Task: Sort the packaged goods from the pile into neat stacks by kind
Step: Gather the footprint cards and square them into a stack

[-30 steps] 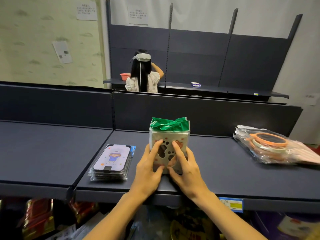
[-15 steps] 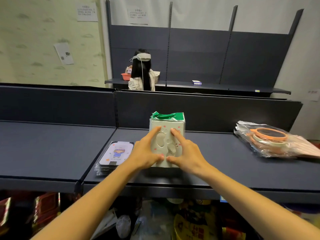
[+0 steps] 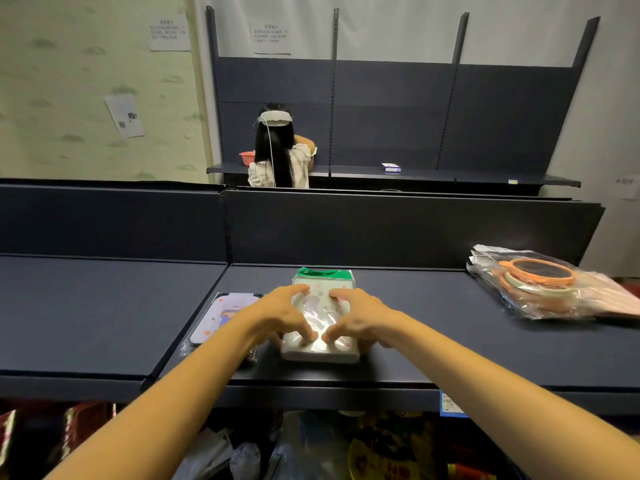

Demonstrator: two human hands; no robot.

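Observation:
A stack of white packaged cases (image 3: 322,311) with green header cards lies flat on the dark shelf (image 3: 419,327), near its front edge. My left hand (image 3: 281,314) and my right hand (image 3: 361,317) rest side by side on top of the stack, with fingers spread over its glossy wrap and thumbs near its front edge. Just left of it lies a stack of packaged phone cases (image 3: 221,315) with a cartoon figure, partly hidden by my left forearm. At the right end of the shelf is a pile of bagged orange and cream round mirrors (image 3: 540,284).
The shelf's back panel (image 3: 398,230) rises close behind the stacks. Another shelf section (image 3: 97,306) adjoins on the left. Below the front edge are coloured packaged goods (image 3: 374,452). A person (image 3: 280,150) stands at a far shelf, facing away.
The white stack, propped upright against my fingers a second ago, has been tipped down and now lies flat. Both hands moved with it and rest on its top.

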